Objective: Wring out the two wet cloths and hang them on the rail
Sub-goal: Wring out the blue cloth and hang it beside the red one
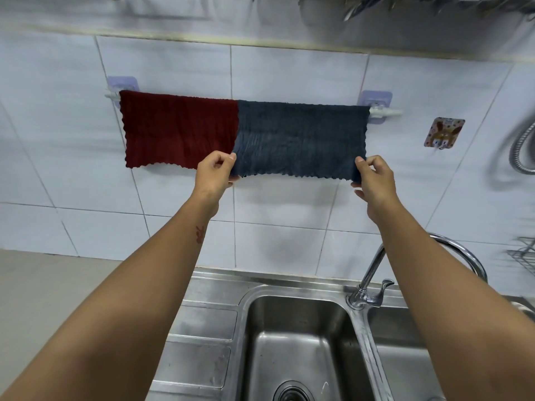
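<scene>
Above the sink (301, 337), the left hand (214, 173) and right hand (375, 180) pinch the blue cloth's (301, 140) lower corners as it hangs beside the red cloth (178, 130) on the rail (385, 112), where a hard downward tug could likely drag it off.

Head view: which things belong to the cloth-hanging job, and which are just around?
Job: dark red cloth; dark blue cloth; white wall rail; left hand; right hand.

Around: steel sink; chrome tap; rabbit-print wall hook; metal hose.
</scene>
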Available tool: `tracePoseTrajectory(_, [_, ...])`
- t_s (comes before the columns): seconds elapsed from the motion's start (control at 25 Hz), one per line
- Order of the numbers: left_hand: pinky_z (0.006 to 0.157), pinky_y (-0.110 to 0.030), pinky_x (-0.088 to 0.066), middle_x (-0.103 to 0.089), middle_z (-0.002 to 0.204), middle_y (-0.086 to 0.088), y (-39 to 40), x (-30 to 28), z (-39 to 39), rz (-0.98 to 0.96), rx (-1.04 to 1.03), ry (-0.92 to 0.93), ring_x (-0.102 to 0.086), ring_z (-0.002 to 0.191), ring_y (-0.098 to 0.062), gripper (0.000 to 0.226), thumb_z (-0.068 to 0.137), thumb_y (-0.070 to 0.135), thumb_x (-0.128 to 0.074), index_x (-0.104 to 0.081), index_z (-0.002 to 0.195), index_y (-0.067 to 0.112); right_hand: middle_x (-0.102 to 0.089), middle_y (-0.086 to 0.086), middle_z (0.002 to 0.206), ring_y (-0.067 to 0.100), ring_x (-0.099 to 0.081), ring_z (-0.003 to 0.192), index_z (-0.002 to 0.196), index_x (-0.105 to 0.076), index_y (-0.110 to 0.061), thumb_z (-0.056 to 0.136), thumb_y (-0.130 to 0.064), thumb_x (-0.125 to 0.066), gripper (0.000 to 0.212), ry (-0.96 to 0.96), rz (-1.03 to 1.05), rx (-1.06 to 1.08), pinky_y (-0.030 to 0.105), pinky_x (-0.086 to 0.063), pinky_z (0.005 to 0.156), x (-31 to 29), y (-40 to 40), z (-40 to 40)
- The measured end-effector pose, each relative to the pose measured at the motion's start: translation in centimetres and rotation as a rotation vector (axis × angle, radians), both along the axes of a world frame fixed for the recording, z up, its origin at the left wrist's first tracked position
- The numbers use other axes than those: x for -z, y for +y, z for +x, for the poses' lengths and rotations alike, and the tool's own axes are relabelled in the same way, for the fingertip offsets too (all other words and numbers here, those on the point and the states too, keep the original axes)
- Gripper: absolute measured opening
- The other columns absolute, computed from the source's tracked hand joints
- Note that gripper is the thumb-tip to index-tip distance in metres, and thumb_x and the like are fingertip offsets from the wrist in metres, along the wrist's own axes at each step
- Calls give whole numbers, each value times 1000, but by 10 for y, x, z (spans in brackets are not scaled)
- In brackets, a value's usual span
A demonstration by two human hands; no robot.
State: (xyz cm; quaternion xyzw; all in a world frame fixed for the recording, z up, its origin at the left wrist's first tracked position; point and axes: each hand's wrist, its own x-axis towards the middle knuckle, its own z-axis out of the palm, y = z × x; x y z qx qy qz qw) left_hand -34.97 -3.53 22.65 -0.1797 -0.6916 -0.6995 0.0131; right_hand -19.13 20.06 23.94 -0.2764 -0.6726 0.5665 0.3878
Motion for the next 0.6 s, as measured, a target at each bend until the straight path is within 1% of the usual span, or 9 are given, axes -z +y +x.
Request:
tracePoseTrajectory(0.08, [74, -28, -53, -65, 91, -6, -4, 2, -1, -23, -17, 38, -64, 79, -19, 21, 98, 27, -51, -57, 85, 13, -58, -3, 82, 16, -55, 68, 71, -39, -22, 97, -34, -49, 30, -8, 33, 17, 30, -44, 71, 2, 1, 2])
tracePoseTrajectory(0.16, [70, -25, -52, -64, 88, -8, -7, 2, -5, -47, -35, 78, -61, 79, -19, 22, 98, 26, -51, -58, 82, 13, -59, -1, 85, 18, -55, 73, 71, -39, -22, 96, -33, -50, 30, -13, 71, 20, 26, -44, 68, 3, 4, 4])
tracePoseTrajectory(0.28, [75, -31, -55, -64, 81, -6, -8, 3, -9, -61, -58, 82, -60, 74, -18, 23, 97, 25, -53, -60, 78, 13, -61, 2, 91, 20, -56, 78, 74, -45, -23, 95, -29, -53, 24, -13, 103, 34, 24, -44, 66, 4, 5, 6])
tracePoseTrajectory(0.32, [74, -30, -54, -64, 78, -4, -8, 3, -8, -63, -53, 73, -60, 72, -16, 22, 97, 24, -53, -61, 81, 12, -61, 2, 92, 18, -57, 76, 78, -48, -22, 95, -27, -54, 19, -11, 102, 36, 24, -44, 67, 5, 5, 7])
tracePoseTrajectory(0.4, [69, -20, -54, -65, 78, -1, -7, 4, -6, -77, -20, 75, -60, 71, -12, 17, 98, 19, -53, -62, 89, 8, -62, 1, 95, 12, -57, 72, 90, -54, -17, 96, -23, -54, 8, -13, 82, 23, 23, -45, 68, 8, 5, 7])
tracePoseTrajectory(0.48, [64, -13, -50, -65, 78, -1, -8, 7, -4, -109, 4, 107, -61, 70, -8, 14, 97, 17, -54, -62, 93, 6, -63, 1, 96, 10, -58, 71, 97, -56, -14, 95, -21, -54, 8, -18, 71, 18, 22, -46, 68, 13, 6, 8])
tracePoseTrajectory(0.52, [64, -12, -50, -65, 78, -2, -9, 9, -4, -122, 1, 118, -61, 70, -7, 14, 97, 16, -54, -63, 92, 6, -65, 1, 97, 10, -58, 71, 98, -57, -13, 95, -22, -54, 9, -24, 71, 30, 23, -46, 68, 15, 6, 9])
tracePoseTrajectory(0.6, [68, -17, -51, -65, 75, -2, -12, 10, -6, -147, -31, 127, -61, 69, -9, 16, 97, 18, -55, -62, 90, 6, -67, 3, 96, 9, -59, 70, 98, -58, -13, 95, -24, -55, 12, -37, 84, 66, 22, -46, 67, 18, 7, 9])
